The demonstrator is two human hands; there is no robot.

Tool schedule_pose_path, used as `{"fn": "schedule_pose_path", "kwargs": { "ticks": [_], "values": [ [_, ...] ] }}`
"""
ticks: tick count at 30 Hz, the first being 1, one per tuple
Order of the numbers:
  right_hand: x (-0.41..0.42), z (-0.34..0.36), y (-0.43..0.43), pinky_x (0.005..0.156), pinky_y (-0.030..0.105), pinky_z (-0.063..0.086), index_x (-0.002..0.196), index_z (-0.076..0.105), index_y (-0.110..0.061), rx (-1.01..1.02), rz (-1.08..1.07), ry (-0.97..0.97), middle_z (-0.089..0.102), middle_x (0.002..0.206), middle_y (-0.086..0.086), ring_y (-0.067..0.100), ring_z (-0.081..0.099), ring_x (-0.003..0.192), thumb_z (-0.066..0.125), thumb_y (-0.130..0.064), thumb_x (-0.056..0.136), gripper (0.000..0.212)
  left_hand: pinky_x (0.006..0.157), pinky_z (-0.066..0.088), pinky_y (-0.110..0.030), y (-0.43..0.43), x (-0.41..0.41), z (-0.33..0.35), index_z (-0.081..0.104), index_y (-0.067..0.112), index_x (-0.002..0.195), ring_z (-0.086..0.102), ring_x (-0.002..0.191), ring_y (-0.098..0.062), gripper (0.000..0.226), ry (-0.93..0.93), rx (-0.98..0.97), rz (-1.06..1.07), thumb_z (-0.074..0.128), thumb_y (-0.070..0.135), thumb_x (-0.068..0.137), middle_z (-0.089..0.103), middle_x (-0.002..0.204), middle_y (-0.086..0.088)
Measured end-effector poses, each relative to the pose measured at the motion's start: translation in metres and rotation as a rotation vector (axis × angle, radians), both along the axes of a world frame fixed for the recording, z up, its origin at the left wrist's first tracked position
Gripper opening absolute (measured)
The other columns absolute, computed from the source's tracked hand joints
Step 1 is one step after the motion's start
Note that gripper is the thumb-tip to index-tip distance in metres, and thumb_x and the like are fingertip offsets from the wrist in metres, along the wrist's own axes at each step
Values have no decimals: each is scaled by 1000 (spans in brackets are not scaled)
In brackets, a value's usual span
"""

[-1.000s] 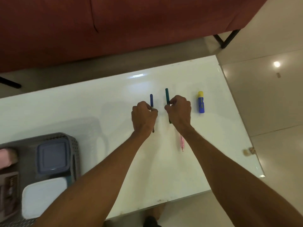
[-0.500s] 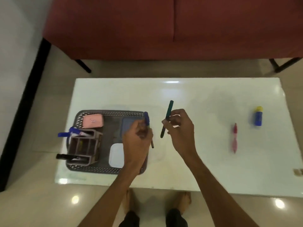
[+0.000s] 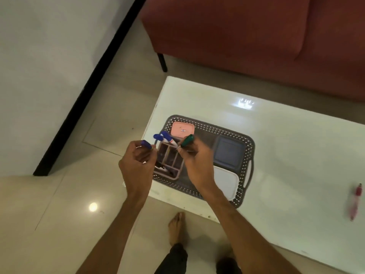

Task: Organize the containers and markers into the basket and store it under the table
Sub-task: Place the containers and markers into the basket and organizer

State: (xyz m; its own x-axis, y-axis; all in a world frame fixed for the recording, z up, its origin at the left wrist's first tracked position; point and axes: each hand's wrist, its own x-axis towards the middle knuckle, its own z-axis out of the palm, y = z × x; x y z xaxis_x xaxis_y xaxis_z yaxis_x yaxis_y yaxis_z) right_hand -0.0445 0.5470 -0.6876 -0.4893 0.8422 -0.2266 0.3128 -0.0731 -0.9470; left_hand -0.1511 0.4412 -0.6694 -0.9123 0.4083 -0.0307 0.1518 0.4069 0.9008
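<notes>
Pinching a blue marker [image 3: 146, 144] and a green marker [image 3: 187, 140], both hands hover over the nearly full basket [image 3: 249, 144]; a pink pen [image 3: 355, 202] waits near the table's right edge.

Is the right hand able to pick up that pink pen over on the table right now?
Probably not yet. The right hand already grips a green marker above the basket, and the pink pen lies far off to the right on the table, though nothing blocks the way.

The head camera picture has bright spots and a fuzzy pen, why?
In the head view, a ceiling light glares off the glossy white table and off the shiny floor tiles; the pink pen at the right edge looks smeared, probably from camera motion.
</notes>
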Motion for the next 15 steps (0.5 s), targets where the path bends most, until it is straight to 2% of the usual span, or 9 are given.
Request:
{"fn": "schedule_pose_path", "kwargs": {
  "ticks": [3,7,10,12,15],
  "values": [
    [-25,-9,-10,88,29,61,115,68,-15,50,39,-84,76,103,0,8,73,92,72,-13,90,26,76,60,-18,-4,-13,-13,66,10,104,75,81,-9,25,-35,-37,11,78,7,82,76,91,-2],
    [-46,-19,-21,91,27,58,115,66,-14,102,94,-161,71,105,-6,11,72,93,70,-9,91,25,65,54,-9,-1,-17,-30,65,17,97,73,74,1,22,-47,-95,-1,79,8,82,73,84,9],
    [-55,-27,-25,88,30,59,111,66,-14,162,127,-221,72,102,-3,14,71,92,68,-5,90,23,59,54,-10,1,-16,-40,63,23,93,72,69,-3,22,-66,-158,4,79,13,82,70,82,14],
    [-60,-33,-27,87,35,60,109,65,-13,207,168,-261,73,104,2,17,70,92,66,-5,90,21,59,53,-10,1,-16,-44,63,24,94,69,69,-1,21,-65,-219,18,79,19,82,66,80,19],
    [-67,-42,-26,88,43,58,111,64,-9,289,248,-346,70,111,8,23,67,100,65,-5,89,22,66,53,-16,1,-15,-50,63,22,94,62,67,6,21,-56,-286,32,79,23,82,60,75,21]
  ]
}}
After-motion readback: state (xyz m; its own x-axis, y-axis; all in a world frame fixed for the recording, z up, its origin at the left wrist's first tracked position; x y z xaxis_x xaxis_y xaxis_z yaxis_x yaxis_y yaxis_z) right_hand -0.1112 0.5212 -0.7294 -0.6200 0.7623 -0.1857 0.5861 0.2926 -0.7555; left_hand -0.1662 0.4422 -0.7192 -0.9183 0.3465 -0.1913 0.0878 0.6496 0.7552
